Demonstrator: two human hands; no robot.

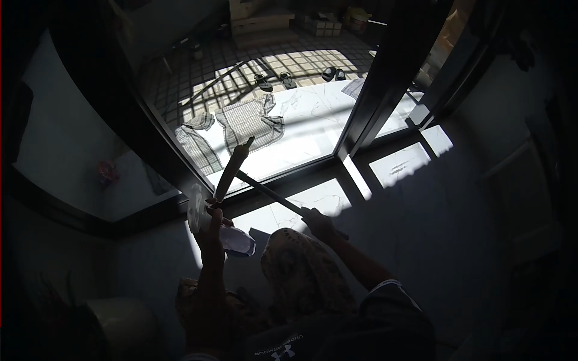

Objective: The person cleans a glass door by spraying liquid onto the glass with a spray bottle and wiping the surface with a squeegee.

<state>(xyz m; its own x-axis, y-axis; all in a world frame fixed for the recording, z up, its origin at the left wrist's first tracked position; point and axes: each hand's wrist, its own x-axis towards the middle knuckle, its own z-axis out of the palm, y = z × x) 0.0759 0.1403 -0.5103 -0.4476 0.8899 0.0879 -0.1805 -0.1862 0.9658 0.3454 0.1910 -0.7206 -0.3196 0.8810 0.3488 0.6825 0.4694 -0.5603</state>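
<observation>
In dim light, my right hand [319, 224] is closed around the long handle of a squeegee [271, 195]. The handle slants up and left to its dark head [232, 169], which is held in front of the doorway. My left hand [212, 225] is wrapped round a clear plastic bottle [239, 242] with a pale purplish tint. A translucent rounded piece [195, 207] shows on that hand's far side; whether it belongs to the bottle I cannot tell. My left fingers are close to the lower end of the squeegee head, and contact there is unclear.
Dark-framed glass doors [373, 90] stand before me, with a low sill across the floor. Beyond lie checked cloths [250, 123], sandals [274, 81] and dark shoes [333, 73] on sunlit tiles. Wooden steps [259, 24] are at the back. A pale rounded object [123, 325] is at lower left.
</observation>
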